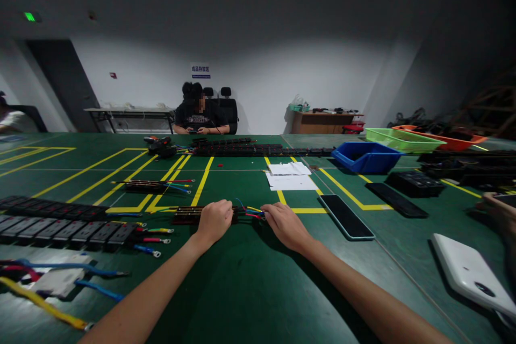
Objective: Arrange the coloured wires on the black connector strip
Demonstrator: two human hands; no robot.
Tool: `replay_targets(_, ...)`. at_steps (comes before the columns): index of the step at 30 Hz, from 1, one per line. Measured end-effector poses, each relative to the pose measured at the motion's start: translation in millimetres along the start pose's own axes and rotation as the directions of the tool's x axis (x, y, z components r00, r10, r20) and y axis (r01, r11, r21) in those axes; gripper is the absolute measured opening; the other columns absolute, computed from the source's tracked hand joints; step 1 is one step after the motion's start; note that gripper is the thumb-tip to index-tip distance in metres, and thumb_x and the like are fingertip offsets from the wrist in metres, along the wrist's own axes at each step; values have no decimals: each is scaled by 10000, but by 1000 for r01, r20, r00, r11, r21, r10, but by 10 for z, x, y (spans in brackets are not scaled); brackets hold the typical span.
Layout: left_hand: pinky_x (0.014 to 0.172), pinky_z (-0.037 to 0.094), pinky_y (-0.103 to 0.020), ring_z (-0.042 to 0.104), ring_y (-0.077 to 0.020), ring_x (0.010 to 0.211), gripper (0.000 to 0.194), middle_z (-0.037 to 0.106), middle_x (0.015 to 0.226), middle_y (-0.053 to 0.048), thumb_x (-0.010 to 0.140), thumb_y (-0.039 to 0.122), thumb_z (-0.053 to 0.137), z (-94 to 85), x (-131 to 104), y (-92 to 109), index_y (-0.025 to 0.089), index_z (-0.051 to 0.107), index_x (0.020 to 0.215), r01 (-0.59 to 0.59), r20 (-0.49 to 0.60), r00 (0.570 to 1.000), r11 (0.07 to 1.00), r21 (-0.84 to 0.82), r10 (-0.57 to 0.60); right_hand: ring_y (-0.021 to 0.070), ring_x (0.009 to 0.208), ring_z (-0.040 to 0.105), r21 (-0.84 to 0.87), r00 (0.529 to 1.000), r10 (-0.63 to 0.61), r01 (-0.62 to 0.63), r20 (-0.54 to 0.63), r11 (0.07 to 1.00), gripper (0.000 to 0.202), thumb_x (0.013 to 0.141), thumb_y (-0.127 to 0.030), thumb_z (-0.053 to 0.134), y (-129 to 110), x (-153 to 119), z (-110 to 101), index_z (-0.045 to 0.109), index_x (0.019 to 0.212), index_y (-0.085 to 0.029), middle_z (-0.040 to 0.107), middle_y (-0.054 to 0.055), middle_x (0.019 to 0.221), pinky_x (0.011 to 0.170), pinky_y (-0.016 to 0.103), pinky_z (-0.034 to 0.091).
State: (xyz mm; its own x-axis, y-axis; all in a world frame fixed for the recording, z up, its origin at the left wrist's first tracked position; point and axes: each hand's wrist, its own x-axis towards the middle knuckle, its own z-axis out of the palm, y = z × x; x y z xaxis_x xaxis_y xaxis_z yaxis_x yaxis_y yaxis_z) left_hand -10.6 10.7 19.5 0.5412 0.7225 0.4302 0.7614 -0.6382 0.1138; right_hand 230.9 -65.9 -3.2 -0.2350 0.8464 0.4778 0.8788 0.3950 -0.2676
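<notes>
My left hand (216, 220) is closed over the right part of a dark strip assembly with copper-coloured bars (186, 215), low over the green table (242, 290). From its right end run red, blue and yellow-green wires (250, 213). Around the ends of these wires, my right hand (282, 224) has its fingertips pinched together. The hands hide part of the strip and the wire tips. Farther back lies a similar strip (145, 186) with coloured wires and ring terminals.
Black socket strips (76, 231) with lugged wires lie at left. A phone (345, 217), white papers (291, 176), a blue bin (365, 157) and a white device (471, 269) are at right. Across the table sits a person (199, 115); another person's hand (502, 209) shows at the right edge.
</notes>
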Motion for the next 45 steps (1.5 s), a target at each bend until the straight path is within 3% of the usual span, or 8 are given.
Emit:
replay_targets(8,628,349,-278,553,-160,675,244,610,739,-26,948,144,464,34,2,-27,182,567,730,3,-3,1000,1000,25,-3,219,972,595,3,994,-13,13,-107,1000,233,1042,-271,422,-12,7,-21,641,988,-209,650,87,1038,862,368,488)
replay_targets(13,625,339,-281,555,-161,672,239,609,733,-26,946,147,472,51,2,-33,181,567,729,-8,-13,1000,999,51,9,231,1015,588,-10,993,-55,55,-100,998,247,1011,-254,486,8,6,-6,670,852,-210,626,98,1102,889,388,494)
replay_targets(18,607,340,-266,551,-149,650,258,599,720,-23,957,145,459,42,2,-24,173,577,730,-16,-23,1000,1000,24,17,228,1006,596,10,995,-44,45,-86,999,157,996,-241,506,10,6,1,656,955,-215,627,89,1094,896,395,507)
replay_targets(23,606,350,-258,549,-146,651,258,598,722,-24,958,143,461,41,5,-25,169,583,732,-18,-17,1000,1000,10,18,241,1028,587,34,988,0,6,-154,999,102,966,-245,553,11,-12,8,629,1018,-200,613,106,1109,895,404,519)
replay_targets(29,605,350,-253,544,-143,647,249,598,727,-23,955,134,468,45,-1,-26,166,584,737,-20,-21,1000,1000,0,20,244,1064,590,9,988,-92,94,-126,996,291,1000,-280,516,7,-18,-15,665,761,-206,616,110,1135,914,411,515)
replay_targets(34,610,346,-261,540,-146,649,259,597,729,-21,963,144,454,38,0,-25,171,575,737,-16,-14,1000,1000,5,16,237,1049,595,15,989,-41,44,-145,999,250,1009,-277,503,21,-9,2,669,836,-207,613,104,1107,909,402,523)
replay_targets(39,616,339,-281,541,-154,646,250,603,727,-20,952,147,468,37,10,-27,178,560,721,-13,-15,1000,999,51,14,248,1074,593,43,991,11,-6,-134,999,75,935,-295,645,78,-5,71,642,941,-220,597,91,1125,924,414,532)
replay_targets(45,616,347,-273,549,-151,649,259,592,712,-18,955,143,458,32,4,-20,176,570,724,-14,-21,1000,999,33,15,262,1119,585,58,991,26,-19,-133,998,140,893,-279,693,87,-11,86,615,996,-227,585,94,1189,929,428,538)
